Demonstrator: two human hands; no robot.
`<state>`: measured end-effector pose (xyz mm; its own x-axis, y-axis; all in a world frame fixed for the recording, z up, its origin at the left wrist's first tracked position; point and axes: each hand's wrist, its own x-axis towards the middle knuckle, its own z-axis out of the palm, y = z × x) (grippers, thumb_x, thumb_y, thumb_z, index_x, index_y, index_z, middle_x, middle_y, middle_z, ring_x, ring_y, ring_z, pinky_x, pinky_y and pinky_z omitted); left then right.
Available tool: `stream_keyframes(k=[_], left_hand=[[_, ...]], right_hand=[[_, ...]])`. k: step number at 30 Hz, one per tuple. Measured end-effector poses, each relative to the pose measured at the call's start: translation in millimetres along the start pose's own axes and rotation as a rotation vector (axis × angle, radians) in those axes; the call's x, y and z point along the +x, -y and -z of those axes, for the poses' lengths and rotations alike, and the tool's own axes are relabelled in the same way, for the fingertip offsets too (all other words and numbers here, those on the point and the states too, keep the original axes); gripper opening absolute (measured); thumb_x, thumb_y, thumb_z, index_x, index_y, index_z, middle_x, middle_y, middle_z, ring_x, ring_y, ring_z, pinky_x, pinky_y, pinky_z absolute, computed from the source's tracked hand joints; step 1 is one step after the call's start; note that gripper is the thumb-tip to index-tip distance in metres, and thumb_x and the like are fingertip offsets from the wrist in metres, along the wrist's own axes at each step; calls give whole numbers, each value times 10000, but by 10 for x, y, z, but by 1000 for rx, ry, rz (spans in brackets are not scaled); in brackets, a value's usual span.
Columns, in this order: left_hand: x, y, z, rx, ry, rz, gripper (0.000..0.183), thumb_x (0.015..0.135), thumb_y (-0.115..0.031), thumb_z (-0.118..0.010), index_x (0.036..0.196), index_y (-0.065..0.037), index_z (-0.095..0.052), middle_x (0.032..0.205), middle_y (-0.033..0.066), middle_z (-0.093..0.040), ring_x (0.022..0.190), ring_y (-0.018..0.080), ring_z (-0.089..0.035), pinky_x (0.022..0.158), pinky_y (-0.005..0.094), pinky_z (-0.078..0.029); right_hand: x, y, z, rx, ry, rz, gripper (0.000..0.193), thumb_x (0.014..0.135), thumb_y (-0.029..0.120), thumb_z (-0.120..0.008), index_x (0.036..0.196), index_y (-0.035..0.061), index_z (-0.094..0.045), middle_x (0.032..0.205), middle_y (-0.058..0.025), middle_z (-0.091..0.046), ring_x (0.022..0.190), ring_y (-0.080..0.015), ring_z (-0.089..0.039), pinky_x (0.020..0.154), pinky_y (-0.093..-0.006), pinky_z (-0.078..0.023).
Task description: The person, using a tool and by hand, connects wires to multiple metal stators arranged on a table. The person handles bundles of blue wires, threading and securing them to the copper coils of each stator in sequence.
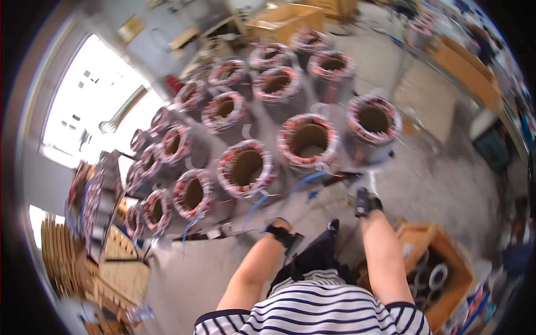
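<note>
In front of me stand rows of upright grey cylinders that look like motor stators [245, 167], with red and white wound rims and hollow brown insides. My left hand [281, 224] is low by the near edge of the rows, a black band and device around its wrist. My right hand [371, 196] reaches forward near the closest stator on the right [374, 119], also wearing a black wrist device. Blur and the devices hide the fingers of both hands, so I cannot tell whether they hold anything. Blue leads [254, 211] hang from several of the nearest stators.
An open wooden crate [455, 268] holding ring-shaped metal parts stands at my right. Wooden slats [56, 251] and a pale wooden stand [125, 273] are at the left. Cardboard boxes [285, 21] lie at the back, and a bench with a cardboard box [469, 72] runs along the far right.
</note>
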<state>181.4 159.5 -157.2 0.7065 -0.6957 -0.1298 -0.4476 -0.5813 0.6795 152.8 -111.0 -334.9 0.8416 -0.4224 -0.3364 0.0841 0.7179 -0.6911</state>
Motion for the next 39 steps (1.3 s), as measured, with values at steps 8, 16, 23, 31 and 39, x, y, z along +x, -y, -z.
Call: stream_keyframes(k=[8,16,23,31,39], left_hand=[[59,-378,-1,100,35,149,333,823,-158,-576,1144,-71,-600,1001,238,-612,944,411,-578,819,469,-453],[-37,-713,83,-90,143,155,232,852,-200,-572,1014,-42,-622,911,219,-623,866,375,-596,759,412,-468],[-120,-1096,-63,-133,37,135,229,850,-186,-590,1017,-31,-608,907,222,-622,851,388,-597,734,416,-471],[-195,-1794,-73,-338,-196,397,190,872,-100,-586,1031,-2,-615,662,168,-582,558,158,-505,588,302,-461],[248,-2127,-234,-456,-293,495,172,864,-130,-584,991,-19,-618,743,244,-587,671,394,-584,630,373,-472]], right_hand=[[-1023,1103,-143,-78,-179,-382,424,913,453,-449,1069,80,-574,965,-114,-636,872,-277,-604,798,-402,-480],[-1918,1919,-60,-869,228,-256,255,881,212,-538,839,-34,-590,779,-109,-627,712,-180,-587,675,-286,-459],[-1800,2828,-787,-1107,597,-372,209,889,129,-546,975,-35,-643,867,-84,-664,819,-158,-613,763,-277,-476],[-1506,4166,-1210,-758,736,-206,348,897,267,-563,988,-61,-636,857,-114,-654,805,-174,-617,735,-286,-469],[-975,4364,-1387,-843,747,78,434,892,364,-573,942,-62,-643,781,-106,-648,743,-181,-617,698,-289,-468]])
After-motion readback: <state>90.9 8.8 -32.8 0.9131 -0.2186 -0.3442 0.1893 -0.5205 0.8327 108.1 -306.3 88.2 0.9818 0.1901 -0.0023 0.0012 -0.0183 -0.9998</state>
